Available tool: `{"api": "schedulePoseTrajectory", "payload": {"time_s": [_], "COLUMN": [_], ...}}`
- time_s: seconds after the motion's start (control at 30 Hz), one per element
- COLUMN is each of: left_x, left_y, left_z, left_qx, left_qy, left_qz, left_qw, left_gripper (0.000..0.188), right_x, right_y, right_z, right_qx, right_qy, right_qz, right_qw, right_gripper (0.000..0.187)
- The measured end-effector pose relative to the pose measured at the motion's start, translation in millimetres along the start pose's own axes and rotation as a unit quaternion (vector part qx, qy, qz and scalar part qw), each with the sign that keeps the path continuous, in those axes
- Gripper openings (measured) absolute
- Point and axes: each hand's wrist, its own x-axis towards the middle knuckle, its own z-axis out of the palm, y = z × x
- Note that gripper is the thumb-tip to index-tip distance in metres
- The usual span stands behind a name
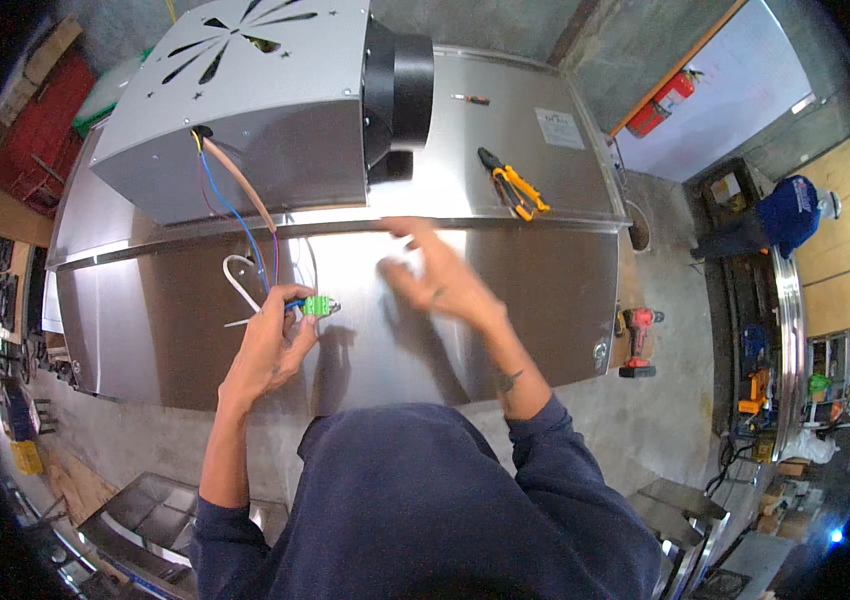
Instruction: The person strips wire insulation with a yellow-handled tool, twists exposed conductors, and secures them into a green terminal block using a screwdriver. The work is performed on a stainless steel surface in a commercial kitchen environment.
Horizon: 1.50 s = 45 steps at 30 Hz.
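- Blue wire (232, 206): runs from the box (305, 165) down toward the left hand; likely light and springy, apt to tug back if pulled.
- Left hand (280, 335): forearm reaching up from below, wrist raised over the steel panel (160, 335), thumb and fingers closed in a pinch at the connector's left end.
- Connector (317, 306): small, green, just right of those fingertips; probably light, hard and slick, best held by its sides, with the wires spared strain.
- Right hand (437, 272): forearm slanting up and inward, fingers spread, blurred, apparently holding nothing, apart from the connector.
- Pliers (513, 185): beyond the right hand, likely heavier; the yellow handles offer the grip.
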Motion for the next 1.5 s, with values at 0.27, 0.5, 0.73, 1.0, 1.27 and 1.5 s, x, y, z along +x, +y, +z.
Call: {"api": "schedulePoseTrajectory", "payload": {"time_s": [0.27, 0.5, 0.73, 1.0, 1.27, 1.5], "left_x": [-0.3, 16.6, 4.2, 16.9, 8.7, 14.5], "left_y": [-27.0, -40.1, -35.9, -32.4, -32.6, -42.9], "left_z": [0.1, 40.0, 49.7, 36.1, 31.5, 32.0], "left_qx": [-0.014, -0.086, -0.120, -0.129, -0.139, -0.101], "left_qy": [-0.021, -0.041, -0.023, -0.014, -0.018, -0.009], "left_qz": [0.082, 0.188, 0.216, 0.211, 0.175, 0.168], "left_qw": [0.996, 0.978, 0.969, 0.969, 0.975, 0.980], "left_gripper": [0.040, 0.040, 0.030, 0.027, 0.032, 0.041], "right_x": [132.0, 165.3, 169.1, 155.5, 35.7, -17.9], "right_y": [174.7, 383.3, 433.7, 310.0, 47.6, -49.7], "right_z": [-121.0, -169.8, -199.0, -178.3, -80.4, -8.1], "right_qx": [-0.330, -0.388, -0.492, -0.337, -0.115, 0.017], "right_qy": [0.099, 0.080, -0.032, 0.220, 0.340, 0.207], "right_qz": [0.132, -0.104, -0.066, 0.118, 0.061, 0.111], "right_qw": [0.930, 0.912, 0.868, 0.908, 0.932, 0.972], "right_gripper": [0.040, 0.055, 0.035, 0.044, 0.039, 0.023]}}
